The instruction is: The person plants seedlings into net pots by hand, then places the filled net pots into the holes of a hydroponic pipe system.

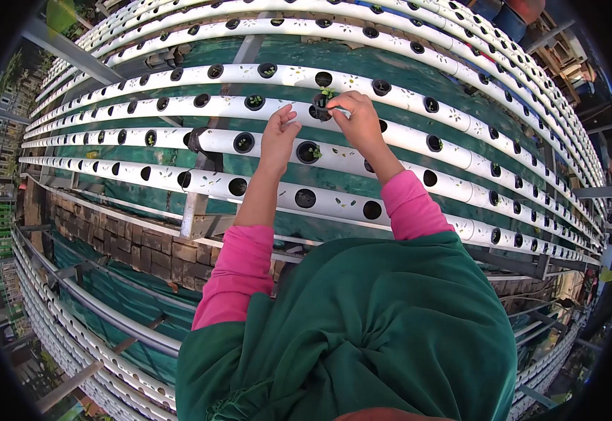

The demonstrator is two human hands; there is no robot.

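Observation:
In the head view, a small black net pot (pixel 322 109) with a green seedling (pixel 327 93) in it is pinched by its rim in my right hand (pixel 359 121). It is held over a white pipe with round holes; whether its base is inside a hole is hidden. To the left, my left hand (pixel 276 142) is raised above the pipes with thumb and fingers apart and nothing visible in them. Below and between my hands, another net pot (pixel 307 152) with a seedling sits in a hole of the nearer pipe.
Several white pipes (pixel 348 160) with rows of holes run across the view, some holding potted seedlings (pixel 254 102). Small leaf bits lie on the pipes. Green sheeting (pixel 285 52) shows underneath. A metal frame (pixel 195 210) supports the pipes, beside brick paving (pixel 130 242).

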